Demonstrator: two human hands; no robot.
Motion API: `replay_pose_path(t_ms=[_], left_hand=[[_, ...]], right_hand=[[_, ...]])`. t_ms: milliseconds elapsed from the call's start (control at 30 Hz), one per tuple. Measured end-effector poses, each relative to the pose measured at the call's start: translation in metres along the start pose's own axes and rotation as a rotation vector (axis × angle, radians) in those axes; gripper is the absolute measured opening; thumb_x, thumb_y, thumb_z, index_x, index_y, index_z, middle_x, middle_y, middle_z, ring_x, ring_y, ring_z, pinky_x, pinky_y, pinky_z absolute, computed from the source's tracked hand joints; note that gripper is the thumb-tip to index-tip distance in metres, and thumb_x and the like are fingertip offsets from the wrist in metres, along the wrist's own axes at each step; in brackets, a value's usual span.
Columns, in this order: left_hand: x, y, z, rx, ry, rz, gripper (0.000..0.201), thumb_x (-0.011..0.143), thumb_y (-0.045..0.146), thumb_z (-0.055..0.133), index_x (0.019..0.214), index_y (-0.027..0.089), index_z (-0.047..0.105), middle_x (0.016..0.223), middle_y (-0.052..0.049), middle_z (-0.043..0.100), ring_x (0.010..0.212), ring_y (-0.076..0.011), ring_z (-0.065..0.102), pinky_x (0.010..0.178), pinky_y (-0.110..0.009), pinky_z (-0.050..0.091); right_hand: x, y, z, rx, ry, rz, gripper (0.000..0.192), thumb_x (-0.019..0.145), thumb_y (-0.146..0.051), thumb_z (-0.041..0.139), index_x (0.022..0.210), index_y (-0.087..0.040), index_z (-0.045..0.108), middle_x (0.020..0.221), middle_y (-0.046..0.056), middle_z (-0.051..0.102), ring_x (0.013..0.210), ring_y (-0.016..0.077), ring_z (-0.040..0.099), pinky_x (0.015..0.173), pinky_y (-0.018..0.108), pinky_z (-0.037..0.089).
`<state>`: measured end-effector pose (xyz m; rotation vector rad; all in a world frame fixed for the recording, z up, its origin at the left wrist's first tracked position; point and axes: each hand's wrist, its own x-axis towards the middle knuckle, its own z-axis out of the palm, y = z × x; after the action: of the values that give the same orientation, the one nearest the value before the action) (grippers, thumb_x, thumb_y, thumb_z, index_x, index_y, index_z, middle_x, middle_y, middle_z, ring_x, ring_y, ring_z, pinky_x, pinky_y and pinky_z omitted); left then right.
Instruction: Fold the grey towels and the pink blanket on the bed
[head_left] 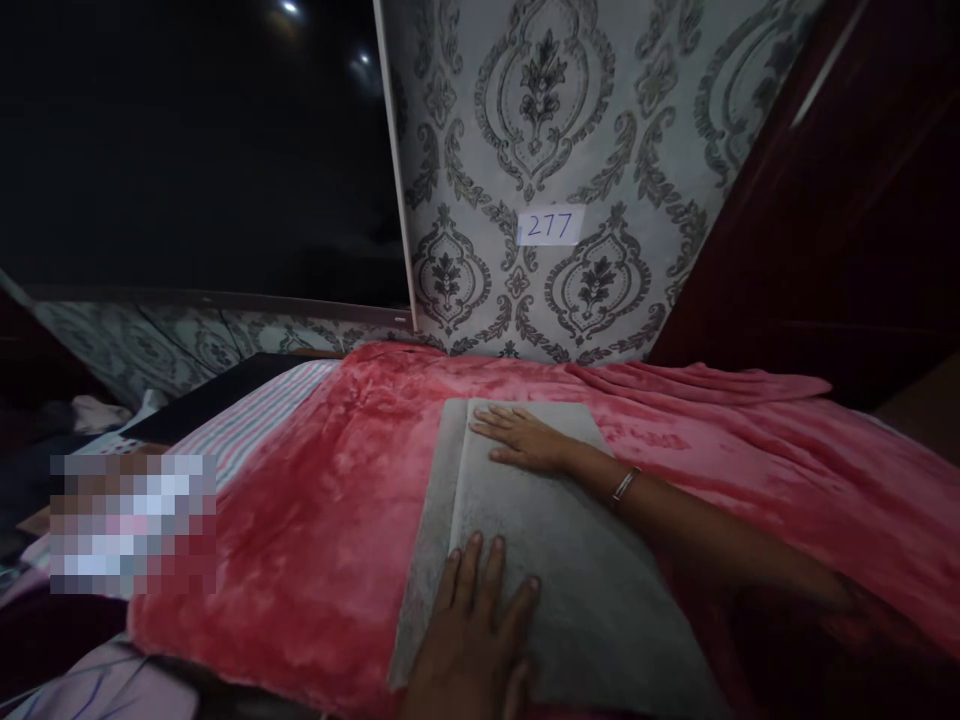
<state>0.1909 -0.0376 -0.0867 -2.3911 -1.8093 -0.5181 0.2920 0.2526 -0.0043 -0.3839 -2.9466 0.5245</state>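
A flat grey piece (592,590), which looks like smooth folded cloth, lies on a pink-red plush blanket (337,540). A narrow strip with a straight raised edge runs along its left side. My right hand (521,437) rests flat near its far end, fingers stretched toward that raised edge. Nearer to me, my left hand (472,630) lies on the grey piece by its left side, fingers spread and pointing away from me. Neither hand grips anything. My right forearm covers part of the piece's right edge.
A large dark screen (202,150) fills the upper left. Behind the blanket stands a patterned wall with a paper label (550,226) reading 277. Striped cloth (259,415) and a black surface (217,395) lie at left. Dark red furniture (817,230) rises at right.
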Motion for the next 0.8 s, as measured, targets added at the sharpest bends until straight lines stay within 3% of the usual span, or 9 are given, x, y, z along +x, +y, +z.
replay_pose_path(t_ms=[100,233,367,500,667,800], left_hand=[[-0.002,-0.007,0.014,0.058,0.019,0.044,0.099,0.071,0.045,0.081,0.157,0.042,0.032,0.166,-0.011,0.026,0.148,-0.0466,0.031,0.109,-0.066,0.042],[-0.004,-0.003,0.021,0.168,0.085,0.018,0.096,0.071,0.042,0.083,0.155,0.042,0.035,0.166,-0.008,0.030,0.149,-0.0430,0.032,0.113,-0.062,0.039],[-0.003,0.007,0.007,0.206,0.085,-0.041,0.095,0.070,0.034,0.084,0.153,0.040,0.039,0.167,-0.008,0.027,0.151,-0.0418,0.027,0.115,-0.062,0.036],[-0.002,0.008,-0.011,0.159,0.075,-0.015,0.089,0.075,0.032,0.078,0.154,0.039,0.039,0.169,-0.007,0.019,0.153,-0.0408,0.022,0.116,-0.061,0.035],[0.001,0.006,-0.036,0.121,0.060,0.012,0.070,0.088,0.025,0.065,0.154,0.034,0.042,0.168,-0.008,0.025,0.153,-0.0377,0.022,0.117,-0.060,0.035],[0.019,0.025,-0.061,0.063,0.027,0.075,0.059,0.095,0.035,0.060,0.152,0.028,0.045,0.162,-0.010,0.038,0.150,-0.0341,0.033,0.120,-0.064,0.027]], right_hand=[[0.022,0.026,0.000,0.037,0.021,0.054,0.062,0.101,-0.058,0.045,0.158,-0.033,0.035,0.166,0.005,0.025,0.154,0.0302,0.019,0.123,0.057,0.011],[0.039,0.045,0.002,-0.010,-0.013,0.158,0.062,0.104,-0.059,0.033,0.160,-0.033,0.031,0.167,0.004,0.023,0.155,0.0297,0.013,0.122,0.062,0.013],[0.045,0.049,0.001,-0.076,-0.005,0.232,0.061,0.105,-0.054,0.027,0.161,-0.029,0.030,0.168,0.004,0.020,0.156,0.0277,0.012,0.124,0.058,0.014],[0.041,0.046,-0.011,-0.108,0.093,0.270,0.064,0.105,-0.053,0.028,0.162,-0.025,0.027,0.167,0.008,0.022,0.155,0.0290,0.014,0.124,0.058,0.015],[-0.014,0.033,-0.030,-0.090,0.246,0.182,0.070,0.104,-0.062,0.024,0.162,-0.024,0.027,0.168,0.008,0.020,0.155,0.0301,0.013,0.124,0.057,0.015],[-0.085,0.003,-0.025,-0.103,0.135,0.099,0.069,0.102,-0.068,0.026,0.159,-0.031,0.035,0.167,0.006,0.023,0.155,0.0323,0.014,0.123,0.060,0.012]])
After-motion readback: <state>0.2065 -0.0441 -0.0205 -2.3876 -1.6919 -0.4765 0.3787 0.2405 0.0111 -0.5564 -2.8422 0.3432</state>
